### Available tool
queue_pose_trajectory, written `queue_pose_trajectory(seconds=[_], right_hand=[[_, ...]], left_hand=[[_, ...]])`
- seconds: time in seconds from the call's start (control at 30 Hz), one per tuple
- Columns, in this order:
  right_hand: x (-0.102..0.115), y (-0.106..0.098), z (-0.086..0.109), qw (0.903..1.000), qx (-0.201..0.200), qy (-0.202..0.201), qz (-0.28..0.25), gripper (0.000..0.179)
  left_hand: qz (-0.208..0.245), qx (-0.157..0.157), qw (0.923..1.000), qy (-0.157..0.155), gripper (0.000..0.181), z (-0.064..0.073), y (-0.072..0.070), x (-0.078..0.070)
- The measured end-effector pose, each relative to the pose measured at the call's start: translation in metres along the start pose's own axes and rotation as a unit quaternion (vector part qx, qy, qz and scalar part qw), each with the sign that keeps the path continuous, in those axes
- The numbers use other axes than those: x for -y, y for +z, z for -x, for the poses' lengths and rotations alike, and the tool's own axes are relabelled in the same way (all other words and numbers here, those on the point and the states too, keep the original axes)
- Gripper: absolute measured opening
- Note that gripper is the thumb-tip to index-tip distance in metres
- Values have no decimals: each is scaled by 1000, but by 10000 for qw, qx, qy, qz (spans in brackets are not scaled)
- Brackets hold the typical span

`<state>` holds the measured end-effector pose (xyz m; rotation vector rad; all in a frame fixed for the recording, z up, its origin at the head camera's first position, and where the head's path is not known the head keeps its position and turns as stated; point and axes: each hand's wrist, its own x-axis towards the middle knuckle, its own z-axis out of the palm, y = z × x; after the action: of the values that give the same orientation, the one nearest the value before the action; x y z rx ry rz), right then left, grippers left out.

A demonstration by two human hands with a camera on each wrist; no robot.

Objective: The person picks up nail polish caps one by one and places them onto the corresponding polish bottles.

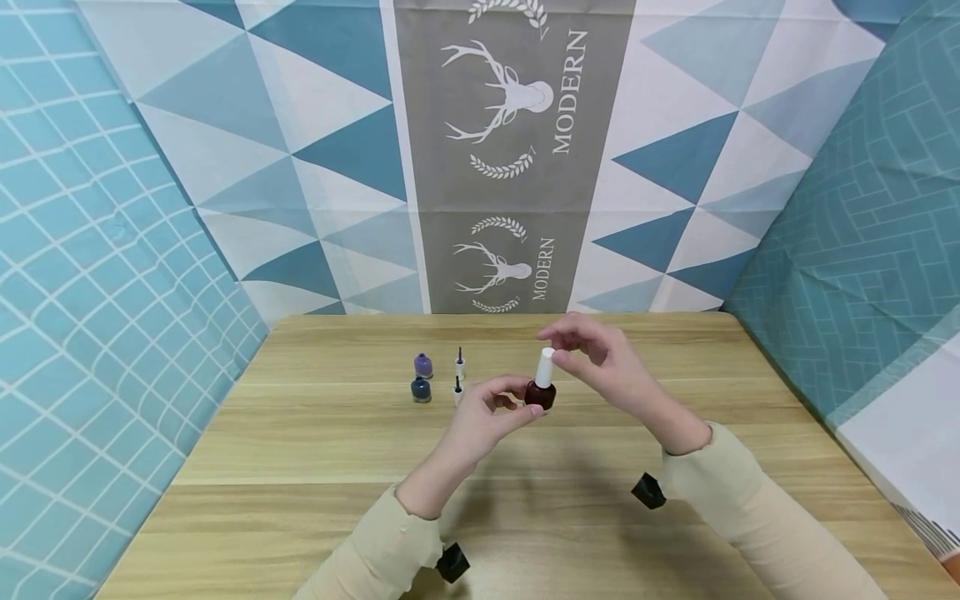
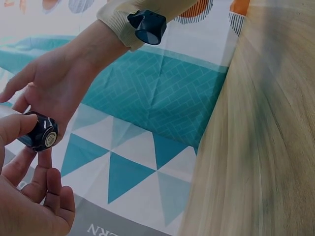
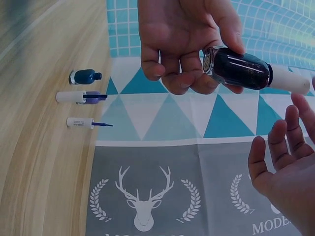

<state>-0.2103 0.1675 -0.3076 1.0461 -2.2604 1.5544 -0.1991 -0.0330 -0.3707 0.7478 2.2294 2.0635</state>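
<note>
My left hand (image 1: 483, 417) grips a dark nail polish bottle (image 1: 540, 396) by its sides, between thumb and fingers, above the table. Its white cap (image 1: 545, 367) is on and points up, slightly tilted. My right hand (image 1: 600, 358) is at the cap top, thumb beside it and the other fingers loosely bent around the air. In the right wrist view the fingertips lie close to the cap's end; firm contact is not clear. To the left stand an uncapped purple bottle (image 1: 423, 365) and an uncapped dark blue bottle (image 1: 421, 391).
Two white brush caps (image 1: 460, 367) stand brush-up on the wooden table (image 1: 300, 450), beside the uncapped bottles and behind my left hand. Patterned cloth (image 1: 337, 167) hangs at the back and on both sides. A black wrist device (image 1: 453, 563) sits at each sleeve.
</note>
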Motion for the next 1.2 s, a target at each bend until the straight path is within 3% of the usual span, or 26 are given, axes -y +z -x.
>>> queue_pose_trajectory(seconds=[0.27, 0.47, 1.2], right_hand=[[1, -4, 2, 9993, 204, -313, -85, 24], [2, -4, 3, 9991, 242, -332, 57, 20], [0, -2, 1, 9993, 171, -314, -68, 11]], left_hand=[[-34, 39, 10000, -28, 27, 0, 0, 0], [-67, 64, 9999, 60, 26, 1, 0, 0], [-151, 13, 9999, -65, 27, 1, 2, -1]])
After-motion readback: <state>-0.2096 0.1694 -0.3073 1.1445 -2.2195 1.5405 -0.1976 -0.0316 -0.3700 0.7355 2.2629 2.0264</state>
